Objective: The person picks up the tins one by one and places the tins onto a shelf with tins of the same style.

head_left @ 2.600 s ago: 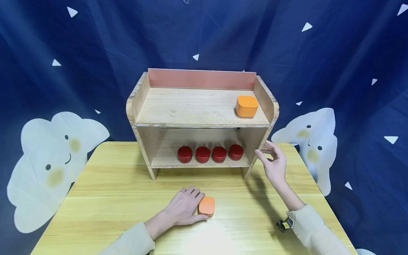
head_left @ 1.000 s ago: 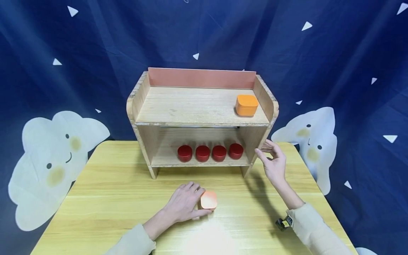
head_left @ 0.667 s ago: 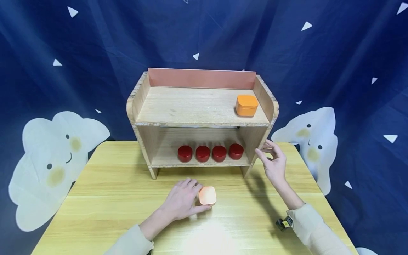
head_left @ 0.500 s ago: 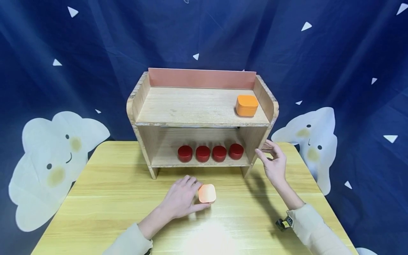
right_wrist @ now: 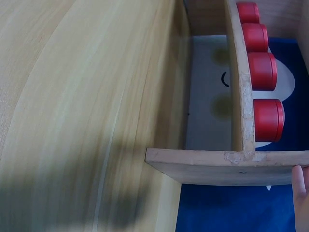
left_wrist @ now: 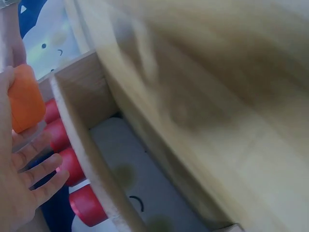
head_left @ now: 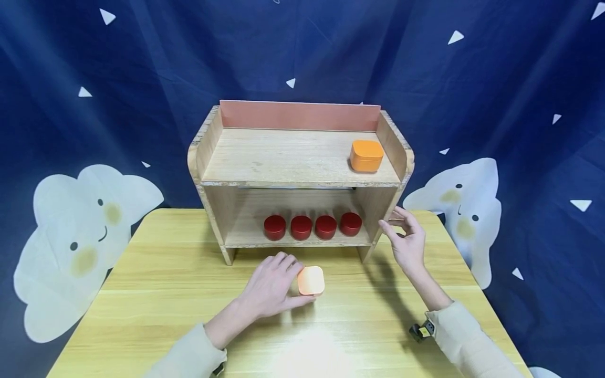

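My left hand [head_left: 271, 286] pinches a small orange square tin [head_left: 311, 281] between thumb and index finger, in front of the wooden shelf [head_left: 302, 244]. The tin looks raised a little off the table, its shadow falling below the hand. In the left wrist view, the other fingers [left_wrist: 41, 171] are spread out beside the orange tin [left_wrist: 26, 99]. My right hand [head_left: 408, 244] touches the shelf's right side panel with loosely bent fingers. A fingertip [right_wrist: 299, 181] rests against that panel in the right wrist view.
Several round red tins [head_left: 301, 228] stand in a row on the lower shelf board. Another orange square tin [head_left: 366, 156] sits at the right of the top board. Beneath everything is a wooden table [head_left: 156, 294], backed by a dark blue curtain [head_left: 302, 47].
The orange tin, earlier on the table beside my left hand, has moved away from me towards the shelf in its grip and appears lifted. My right hand has stayed at the shelf's side.
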Demonstrator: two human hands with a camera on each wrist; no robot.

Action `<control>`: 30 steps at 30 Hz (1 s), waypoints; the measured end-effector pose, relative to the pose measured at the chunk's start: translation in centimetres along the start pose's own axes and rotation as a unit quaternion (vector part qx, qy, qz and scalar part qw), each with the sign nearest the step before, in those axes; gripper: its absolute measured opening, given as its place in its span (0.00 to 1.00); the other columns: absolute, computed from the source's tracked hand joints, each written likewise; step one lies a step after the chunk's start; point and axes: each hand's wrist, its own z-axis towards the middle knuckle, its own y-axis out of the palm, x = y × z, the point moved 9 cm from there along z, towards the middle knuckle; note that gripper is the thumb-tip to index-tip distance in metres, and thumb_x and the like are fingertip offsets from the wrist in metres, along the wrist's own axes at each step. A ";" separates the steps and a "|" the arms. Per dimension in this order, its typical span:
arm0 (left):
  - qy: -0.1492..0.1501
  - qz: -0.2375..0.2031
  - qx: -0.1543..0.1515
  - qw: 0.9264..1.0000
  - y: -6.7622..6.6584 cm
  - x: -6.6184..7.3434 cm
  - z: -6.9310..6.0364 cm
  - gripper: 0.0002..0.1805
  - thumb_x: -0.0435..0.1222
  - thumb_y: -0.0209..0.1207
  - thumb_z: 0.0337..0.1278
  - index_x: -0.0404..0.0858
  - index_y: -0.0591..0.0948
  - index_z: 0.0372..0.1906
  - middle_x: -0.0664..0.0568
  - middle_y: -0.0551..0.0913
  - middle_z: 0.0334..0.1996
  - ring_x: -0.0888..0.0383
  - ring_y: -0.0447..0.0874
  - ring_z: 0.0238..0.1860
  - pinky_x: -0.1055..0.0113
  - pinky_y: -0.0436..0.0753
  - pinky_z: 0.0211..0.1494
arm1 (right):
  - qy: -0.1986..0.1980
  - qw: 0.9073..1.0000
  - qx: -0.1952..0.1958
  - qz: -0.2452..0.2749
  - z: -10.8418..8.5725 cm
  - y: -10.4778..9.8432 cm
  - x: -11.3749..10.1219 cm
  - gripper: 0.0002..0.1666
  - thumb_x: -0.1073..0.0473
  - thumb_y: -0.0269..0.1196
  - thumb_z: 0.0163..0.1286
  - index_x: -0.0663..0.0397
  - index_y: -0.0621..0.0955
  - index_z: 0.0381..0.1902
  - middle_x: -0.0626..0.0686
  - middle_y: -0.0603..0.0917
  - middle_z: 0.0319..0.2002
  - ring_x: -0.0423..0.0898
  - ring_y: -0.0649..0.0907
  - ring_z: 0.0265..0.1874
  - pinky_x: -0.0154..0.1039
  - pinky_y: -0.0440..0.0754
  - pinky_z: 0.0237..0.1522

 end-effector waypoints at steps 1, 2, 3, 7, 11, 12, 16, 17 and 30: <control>0.002 0.000 0.004 1.000 -0.2 0.0 0.2 0.36 0.73 0.67 0.47 0.48 0.85 0.48 0.56 0.87 0.44 0.57 0.83 0.47 0.63 0.86 0.47 | 0.001 1.000 0.001 0.000 0.0 0.0 0.0 0.25 0.81 0.68 0.62 0.75 0.80 0.58 0.31 0.87 0.40 0.26 0.87 0.36 0.20 0.84 0.32; 0.005 0.001 0.009 1.000 -0.5 0.0 0.4 0.36 0.73 0.67 0.47 0.48 0.85 0.48 0.56 0.87 0.43 0.57 0.83 0.46 0.63 0.86 0.46 | 0.002 1.000 0.002 -0.001 0.0 0.0 0.1 0.25 0.81 0.68 0.62 0.74 0.80 0.58 0.31 0.87 0.40 0.26 0.87 0.36 0.20 0.84 0.32; 0.008 0.002 0.015 1.000 -0.8 0.0 0.6 0.37 0.73 0.68 0.46 0.48 0.85 0.47 0.56 0.87 0.43 0.57 0.83 0.45 0.63 0.86 0.45 | 0.003 1.000 0.003 -0.001 0.0 0.0 0.1 0.25 0.81 0.68 0.62 0.74 0.80 0.58 0.31 0.87 0.40 0.26 0.87 0.36 0.20 0.84 0.31; 0.018 0.004 0.040 0.999 -2.1 0.1 1.4 0.37 0.72 0.69 0.44 0.47 0.85 0.47 0.56 0.87 0.41 0.56 0.84 0.43 0.63 0.87 0.42 | 0.002 1.000 0.002 0.000 0.0 0.0 0.1 0.25 0.81 0.68 0.62 0.73 0.80 0.58 0.31 0.87 0.40 0.26 0.87 0.36 0.20 0.83 0.31; 0.031 0.010 0.060 0.998 -3.3 0.1 2.2 0.39 0.73 0.70 0.42 0.46 0.85 0.48 0.55 0.87 0.43 0.56 0.84 0.43 0.63 0.87 0.41 | -0.001 1.000 -0.002 0.006 0.0 0.1 0.0 0.25 0.81 0.68 0.62 0.74 0.80 0.58 0.33 0.88 0.40 0.26 0.87 0.36 0.20 0.84 0.31; 0.034 0.013 0.063 0.997 -3.6 0.2 2.3 0.39 0.73 0.69 0.42 0.46 0.85 0.48 0.55 0.87 0.43 0.56 0.84 0.43 0.63 0.87 0.40 | -0.002 1.000 -0.002 0.007 0.0 0.1 0.0 0.25 0.81 0.68 0.62 0.74 0.80 0.58 0.33 0.88 0.40 0.26 0.87 0.36 0.20 0.84 0.31; 0.046 0.027 0.072 0.996 -4.7 0.2 3.1 0.40 0.75 0.67 0.43 0.47 0.84 0.48 0.55 0.86 0.43 0.56 0.83 0.42 0.64 0.86 0.38 | -0.002 1.000 -0.001 0.006 0.0 0.1 -0.1 0.25 0.81 0.68 0.62 0.73 0.81 0.58 0.33 0.87 0.40 0.27 0.87 0.36 0.20 0.84 0.31; 0.049 0.028 0.073 0.996 -5.0 0.3 3.3 0.40 0.74 0.67 0.43 0.47 0.84 0.48 0.55 0.86 0.42 0.55 0.83 0.42 0.63 0.86 0.38 | -0.002 1.000 -0.001 0.005 0.0 0.1 -0.1 0.25 0.81 0.68 0.62 0.73 0.81 0.58 0.33 0.87 0.40 0.27 0.87 0.36 0.20 0.84 0.31; 0.082 0.030 0.100 0.991 -9.0 0.0 6.1 0.38 0.73 0.68 0.46 0.45 0.84 0.48 0.55 0.85 0.41 0.54 0.84 0.45 0.62 0.86 0.46 | -0.002 1.000 0.003 0.004 0.0 0.1 -0.1 0.25 0.81 0.68 0.62 0.73 0.81 0.58 0.34 0.88 0.40 0.27 0.87 0.35 0.21 0.84 0.31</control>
